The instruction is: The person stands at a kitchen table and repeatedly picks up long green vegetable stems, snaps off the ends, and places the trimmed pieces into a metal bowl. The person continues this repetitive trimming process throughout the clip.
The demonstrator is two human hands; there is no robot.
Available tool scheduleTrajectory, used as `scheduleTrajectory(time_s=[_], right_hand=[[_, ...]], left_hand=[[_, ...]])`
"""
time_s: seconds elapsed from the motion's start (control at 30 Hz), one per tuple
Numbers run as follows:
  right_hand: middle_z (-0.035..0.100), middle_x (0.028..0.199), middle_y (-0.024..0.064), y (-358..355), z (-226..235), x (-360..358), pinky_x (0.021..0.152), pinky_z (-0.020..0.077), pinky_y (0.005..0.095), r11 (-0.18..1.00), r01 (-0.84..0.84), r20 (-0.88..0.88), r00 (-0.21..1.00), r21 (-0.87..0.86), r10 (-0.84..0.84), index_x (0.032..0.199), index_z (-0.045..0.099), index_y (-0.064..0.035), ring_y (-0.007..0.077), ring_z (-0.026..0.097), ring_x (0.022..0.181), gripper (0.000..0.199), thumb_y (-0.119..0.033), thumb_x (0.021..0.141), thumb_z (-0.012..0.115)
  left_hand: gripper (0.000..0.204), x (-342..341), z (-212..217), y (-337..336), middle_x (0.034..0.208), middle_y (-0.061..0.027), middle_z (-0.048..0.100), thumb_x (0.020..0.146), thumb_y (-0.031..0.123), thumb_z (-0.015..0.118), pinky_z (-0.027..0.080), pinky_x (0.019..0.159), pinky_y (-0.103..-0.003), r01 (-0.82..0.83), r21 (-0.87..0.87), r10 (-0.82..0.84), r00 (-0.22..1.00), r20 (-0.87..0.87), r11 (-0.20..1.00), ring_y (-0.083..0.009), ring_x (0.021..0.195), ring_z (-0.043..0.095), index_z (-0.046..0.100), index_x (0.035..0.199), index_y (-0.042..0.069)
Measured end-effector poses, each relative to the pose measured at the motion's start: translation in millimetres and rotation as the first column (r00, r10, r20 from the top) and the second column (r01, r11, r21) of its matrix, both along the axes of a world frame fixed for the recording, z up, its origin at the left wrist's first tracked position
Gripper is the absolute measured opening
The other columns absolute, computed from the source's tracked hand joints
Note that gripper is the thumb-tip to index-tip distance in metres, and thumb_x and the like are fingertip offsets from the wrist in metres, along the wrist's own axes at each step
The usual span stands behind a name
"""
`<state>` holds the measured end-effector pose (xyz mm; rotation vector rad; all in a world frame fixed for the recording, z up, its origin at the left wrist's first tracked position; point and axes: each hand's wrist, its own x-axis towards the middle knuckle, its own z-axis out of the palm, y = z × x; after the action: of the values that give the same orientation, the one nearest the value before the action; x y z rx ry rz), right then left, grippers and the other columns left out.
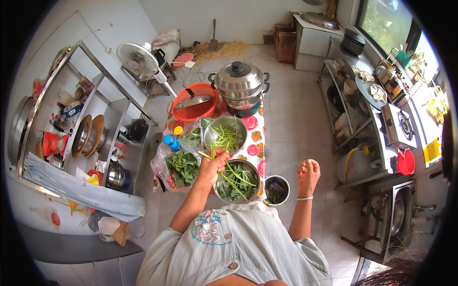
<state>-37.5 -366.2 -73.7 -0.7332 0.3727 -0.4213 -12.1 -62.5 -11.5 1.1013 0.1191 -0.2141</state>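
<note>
Pale shirt (260, 238) nearest; left hand (211, 170) clamped on green stalks (233, 168) at the near steel bowl (257, 175).
Stalks: long axis diagonal, ends pointing past the bowl's far-left rim and over its near-right interior. Right hand (309, 177): right of the bowl, fingertips together; cannot tell whether anything is pinched. Leafy greens (183, 169): left of the bowl. Second steel bowl (244, 133): just beyond it.
</note>
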Motion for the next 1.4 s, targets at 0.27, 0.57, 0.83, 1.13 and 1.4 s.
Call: scheduleTrajectory(time_s=[0.27, 0.57, 0.83, 1.13, 1.4], right_hand=[[0.059, 0.067, 0.0028, 111.3, 74.8, -13.4, 0.049, 0.0431, 0.0180, 0.699, -0.378, -0.002, 0.880, -0.607, 0.475, 0.092, 0.060, 0.0039, 0.0052, 0.054, 0.057, 0.011, -0.002, 0.083, 0.057], [0.058, 0.061, 0.0017, 121.4, 86.8, -40.7, 0.046, 0.0434, 0.0196, 0.611, -0.361, -0.124, 0.910, -0.705, 0.395, 0.083, 0.059, 0.0050, 0.0066, 0.055, 0.052, 0.007, 0.000, 0.080, 0.056], [0.057, 0.060, 0.0020, 114.6, 85.0, -55.1, 0.041, 0.0394, 0.0187, 0.659, -0.432, -0.165, 0.888, -0.616, 0.428, 0.081, 0.059, 0.0041, 0.0058, 0.052, 0.048, 0.009, -0.004, 0.082, 0.054], [0.055, 0.062, 0.0032, 112.9, 52.0, -49.2, 0.038, 0.0334, 0.0189, 0.756, -0.652, 0.027, 0.756, -0.065, 0.654, 0.081, 0.058, -0.0015, 0.0073, 0.045, 0.044, 0.009, -0.009, 0.085, 0.055], [0.054, 0.064, 0.0031, 103.2, 33.7, -39.1, 0.039, 0.0347, 0.0193, 0.779, -0.627, -0.043, 0.778, 0.013, 0.626, 0.081, 0.056, -0.0031, 0.0082, 0.044, 0.047, 0.008, -0.008, 0.086, 0.053]], left_hand=[[0.013, -14.7, -3.6, -11.2, 0.074, 0.0006, 0.060, 0.077, 0.006, 0.067, 0.042, 0.058, -0.020, 0.116, 0.362, -0.204, 0.955, 0.217, 0.925, -0.0062, 0.064, 0.052, 0.063, 0.088, 0.001], [0.012, -19.7, 1.8, -5.1, 0.079, -0.0023, 0.059, 0.075, 0.003, 0.067, 0.043, 0.066, -0.022, 0.100, 0.626, -0.422, 0.818, 0.391, 0.774, -0.0084, 0.075, 0.054, 0.064, 0.087, 0.001], [0.013, -18.6, 7.8, -8.6, 0.081, -0.0052, 0.059, 0.073, -0.003, 0.064, 0.044, 0.066, -0.023, 0.157, 0.598, -0.510, 0.711, 0.484, 0.786, -0.0108, 0.075, 0.055, 0.064, 0.085, 0.000], [0.015, -17.8, -3.7, -19.2, 0.071, -0.0032, 0.058, 0.071, 0.006, 0.072, 0.040, 0.054, -0.023, 0.227, 0.501, -0.492, 0.715, 0.497, 0.835, -0.0076, 0.061, 0.051, 0.059, 0.076, 0.001], [0.012, -20.4, 2.4, -21.6, 0.082, -0.0014, 0.058, 0.076, 0.005, 0.068, 0.041, 0.061, -0.018, 0.230, 0.208, -0.304, 0.826, 0.475, 0.951, -0.0050, 0.070, 0.051, 0.057, 0.079, 0.002]])
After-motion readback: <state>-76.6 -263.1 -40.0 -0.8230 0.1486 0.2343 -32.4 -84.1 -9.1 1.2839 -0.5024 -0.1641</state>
